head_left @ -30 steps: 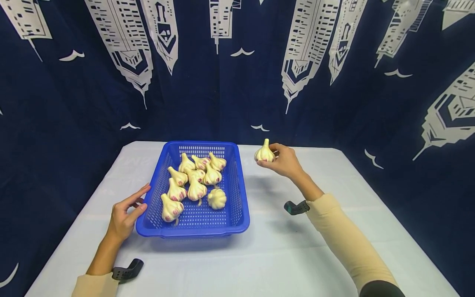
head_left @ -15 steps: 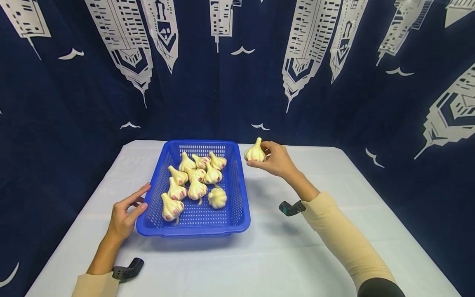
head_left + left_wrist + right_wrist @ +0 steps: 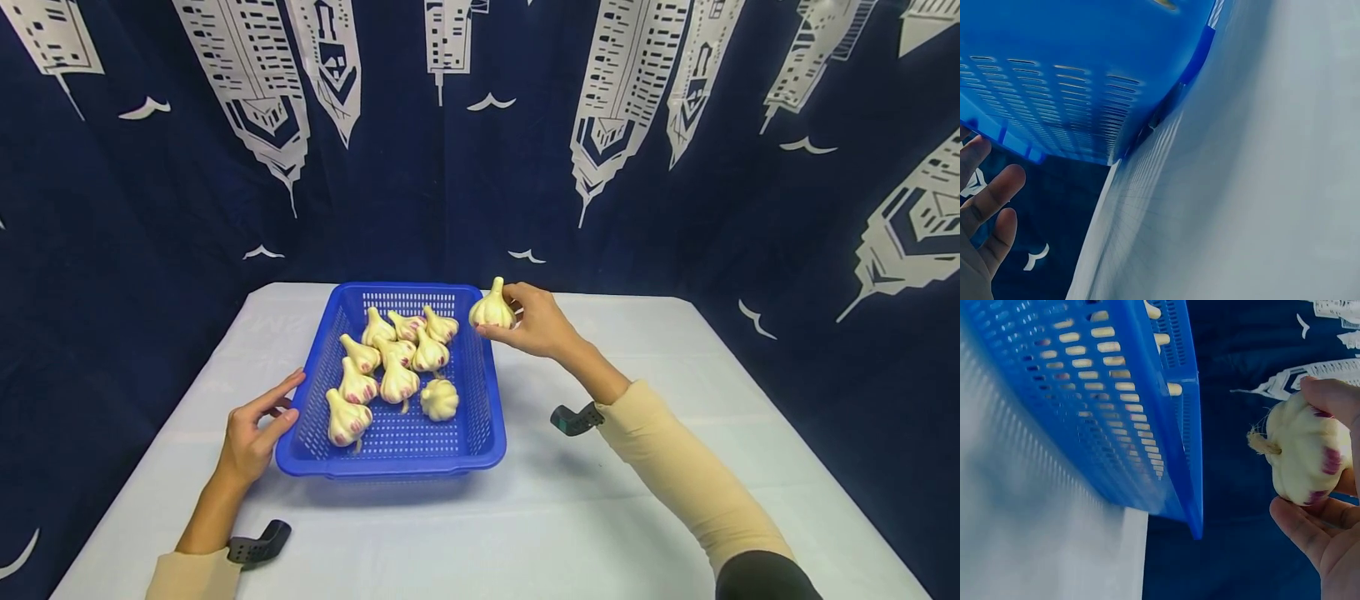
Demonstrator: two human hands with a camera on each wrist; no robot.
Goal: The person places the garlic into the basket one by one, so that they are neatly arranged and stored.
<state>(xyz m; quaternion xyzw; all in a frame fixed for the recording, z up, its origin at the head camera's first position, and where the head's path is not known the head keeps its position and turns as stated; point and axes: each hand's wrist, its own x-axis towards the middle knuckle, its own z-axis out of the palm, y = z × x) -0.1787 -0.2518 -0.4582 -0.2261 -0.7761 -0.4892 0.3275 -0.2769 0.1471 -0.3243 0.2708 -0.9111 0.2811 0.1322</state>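
Observation:
My right hand (image 3: pixel 534 320) pinches a garlic bulb (image 3: pixel 492 307), stem up, between thumb and fingers, raised at the right back rim of the blue basket (image 3: pixel 495 417). In the right wrist view the root tuft and purple patches of the held garlic bulb (image 3: pixel 1305 450) show, beside the slotted wall. Several more cream-coloured bulbs lie in the basket, one garlic bulb (image 3: pixel 439 400) turned with its stem out of sight. My left hand (image 3: pixel 253 429) rests its fingertips on the basket's left rim. In the left wrist view its fingers (image 3: pixel 1000 190) are spread and nearly straight under the rim.
The basket stands on a table with a white cloth (image 3: pixel 600 517). Behind it hangs a dark blue curtain (image 3: pixel 420 200) printed with white buildings. A black wrist device (image 3: pixel 258 546) is on the left forearm, and another black wrist device (image 3: pixel 577 419) on the right.
My right hand has moved left with the garlic bulb, from beside the basket to its right back rim. The left hand and the basket have stayed where they were.

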